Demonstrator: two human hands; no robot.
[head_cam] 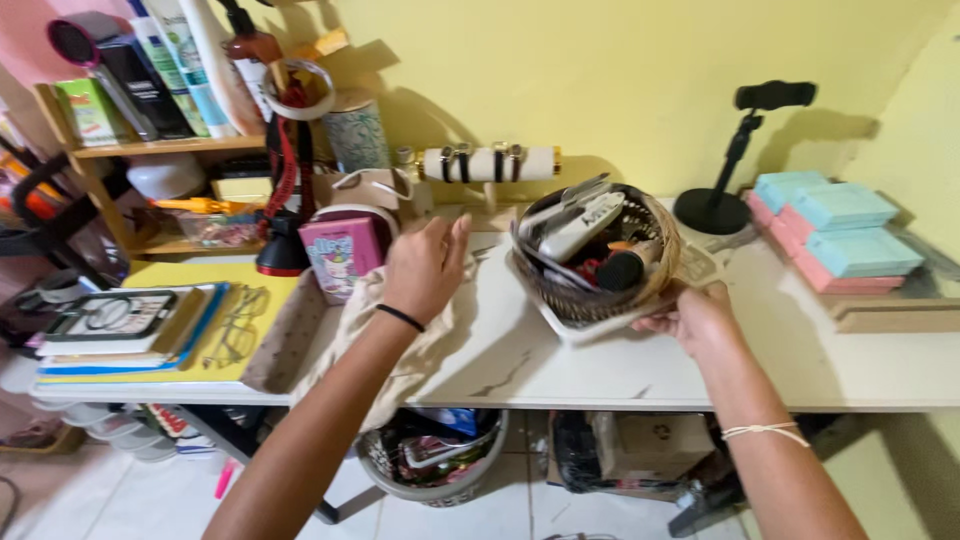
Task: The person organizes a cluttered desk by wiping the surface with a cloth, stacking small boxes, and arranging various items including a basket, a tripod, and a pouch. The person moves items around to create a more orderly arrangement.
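White, faintly veined desk (600, 360); dark brown woven basket (590, 300); beige cloth (385, 330); pink box (343, 252); teal and pink stacked boxes (840, 240); yellow wall (620, 80); black phone stand (735, 160).

A basket (595, 255) is set on the table (800, 350), right of a cloth (400, 340). Boxes (835, 240) are stacked further right.

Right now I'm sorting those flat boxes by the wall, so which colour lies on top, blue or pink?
The blue boxes lie on top; the pink boxes show only as edges beneath them, right of the phone stand.
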